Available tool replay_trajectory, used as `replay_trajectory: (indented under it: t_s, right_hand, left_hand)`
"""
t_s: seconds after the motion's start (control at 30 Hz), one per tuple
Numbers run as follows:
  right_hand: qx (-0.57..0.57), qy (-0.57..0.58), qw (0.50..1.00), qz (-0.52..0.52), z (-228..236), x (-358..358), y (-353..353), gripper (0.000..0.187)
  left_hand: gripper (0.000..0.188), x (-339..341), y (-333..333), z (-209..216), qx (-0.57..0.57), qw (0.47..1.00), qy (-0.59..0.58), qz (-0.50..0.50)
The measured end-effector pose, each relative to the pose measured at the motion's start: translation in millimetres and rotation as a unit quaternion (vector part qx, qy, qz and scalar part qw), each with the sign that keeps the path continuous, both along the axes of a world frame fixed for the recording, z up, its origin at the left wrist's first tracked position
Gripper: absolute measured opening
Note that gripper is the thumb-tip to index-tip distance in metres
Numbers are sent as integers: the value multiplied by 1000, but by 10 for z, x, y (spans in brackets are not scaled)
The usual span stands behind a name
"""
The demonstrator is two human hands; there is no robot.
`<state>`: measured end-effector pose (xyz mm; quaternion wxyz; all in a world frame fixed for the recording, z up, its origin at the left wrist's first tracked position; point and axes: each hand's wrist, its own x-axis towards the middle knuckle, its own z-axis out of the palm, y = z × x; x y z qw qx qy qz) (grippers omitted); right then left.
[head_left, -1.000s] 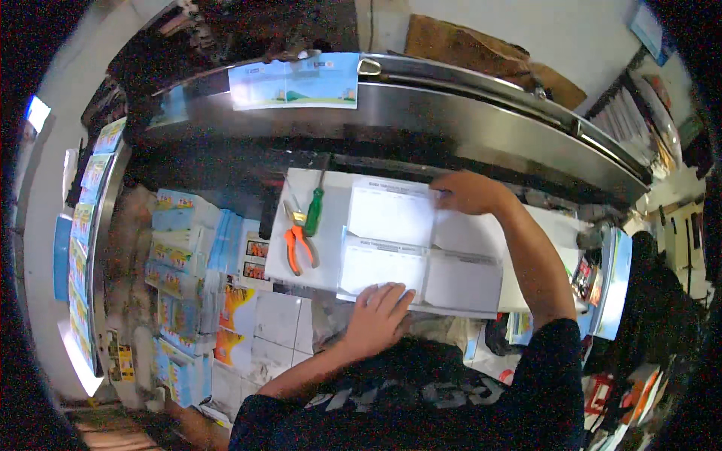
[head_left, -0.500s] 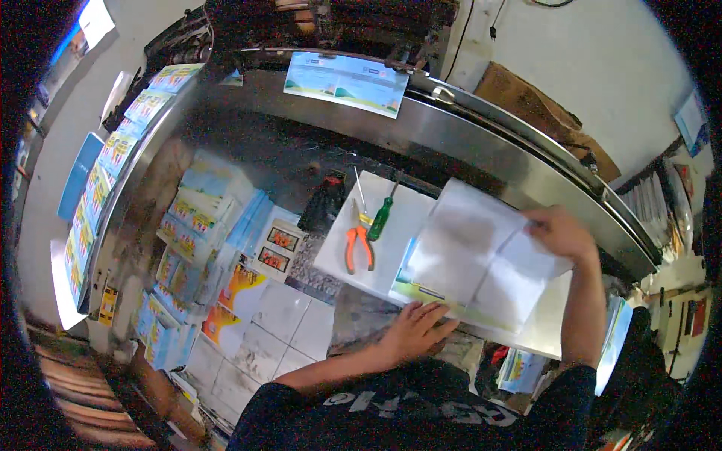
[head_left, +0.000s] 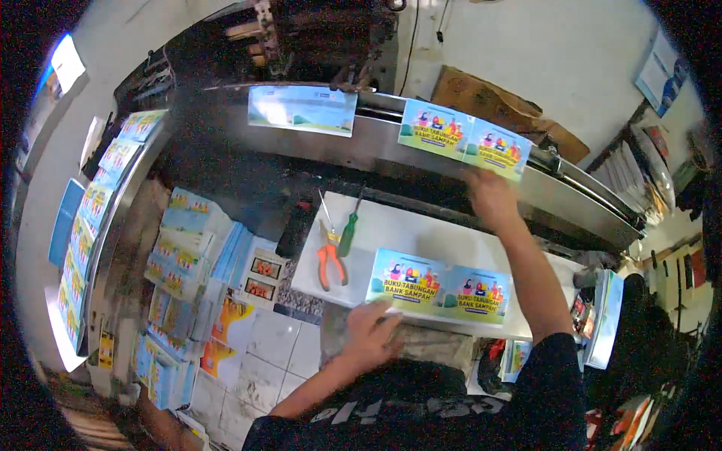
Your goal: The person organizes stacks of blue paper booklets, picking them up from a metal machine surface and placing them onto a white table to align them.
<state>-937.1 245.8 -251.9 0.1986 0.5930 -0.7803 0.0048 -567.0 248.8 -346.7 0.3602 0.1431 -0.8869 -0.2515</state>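
Note:
A colourful printed sheet (head_left: 464, 134) with two matching cover pictures leans over the steel rail at the far side. My right hand (head_left: 494, 198) is at its lower edge, fingers curled and closed on it as far as I can see. Another sheet of the same print (head_left: 440, 289) lies face up on the white board (head_left: 421, 218). By the near left corner of that sheet is my left hand (head_left: 370, 331), empty, with fingers spread at the board's front edge. Orange-handled pliers (head_left: 331, 259) and a green screwdriver (head_left: 348, 234) rest on the board's left part.
Along the far rail hangs a pale blue printed sheet (head_left: 302, 110). Stacks of printed sheets (head_left: 184, 237) stand on the left, beside a curved metal edge lined with more prints (head_left: 94, 199). Brown cardboard (head_left: 489, 101) leans behind the rail.
My right hand has moved up to the rail, where a printed sheet now hangs. The pale translucent sheet is gone from the board, uncovering the print. My left hand has shifted left.

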Motion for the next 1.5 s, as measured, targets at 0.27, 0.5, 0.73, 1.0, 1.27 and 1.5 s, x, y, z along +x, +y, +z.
replay_trajectory:
  t_s: [0.27, 0.5, 0.73, 1.0, 1.27, 1.5]
  right_hand:
    - [217, -193, 954, 80, -75, 1524, 1162, 65]
    - [205, -219, 950, 86, -273, 1578, 1182, 64]
    - [242, -246, 935, 83, -178, 1412, 1076, 65]
    - [262, -246, 929, 89, -105, 1418, 1001, 63]
    - [328, -293, 897, 39, 64, 1439, 853, 57]
    - [376, -279, 884, 1, 156, 1527, 725, 59]
  left_hand:
    - [47, -35, -662, -53, 31, 984, 28, 175]
    - [48, -199, -993, -33, 3, 984, 26, 177]
    - [44, -140, -1086, -202, 86, 966, 132, 206]
    - [43, -84, -1133, -245, 157, 958, 146, 191]
    - [43, -75, -1120, -313, 302, 909, 230, 171]
    - [43, -81, -1146, -451, 291, 906, 259, 166]
